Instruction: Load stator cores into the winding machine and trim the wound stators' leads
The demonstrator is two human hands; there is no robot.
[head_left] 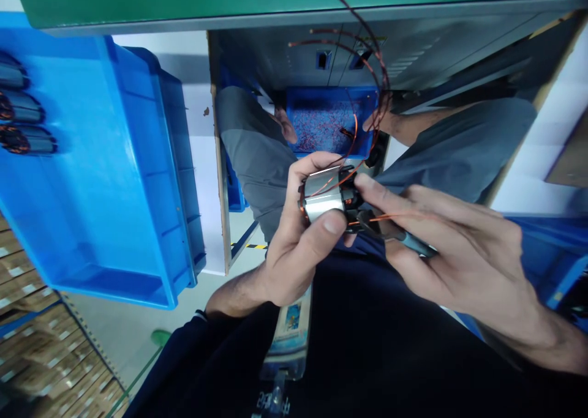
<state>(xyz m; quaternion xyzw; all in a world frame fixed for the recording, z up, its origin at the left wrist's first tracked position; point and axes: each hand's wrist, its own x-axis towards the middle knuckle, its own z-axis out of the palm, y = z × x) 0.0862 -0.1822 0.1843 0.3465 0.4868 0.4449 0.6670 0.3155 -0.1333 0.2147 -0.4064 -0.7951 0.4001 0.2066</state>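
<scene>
My left hand is closed around a small silver motor stator, thumb pressed on its side. Copper wire leads rise from the stator in long loops toward the green bench edge. My right hand grips a slim tool with a dark teal handle; its tip sits at the black end of the stator, and the forefinger rests on that end. A thin orange wire runs across the right fingers.
A large blue bin stands at the left holding a few wound stators. Beyond my hands another person in grey sits with both hands over a blue tray of small scraps. Cardboard boxes lie lower left.
</scene>
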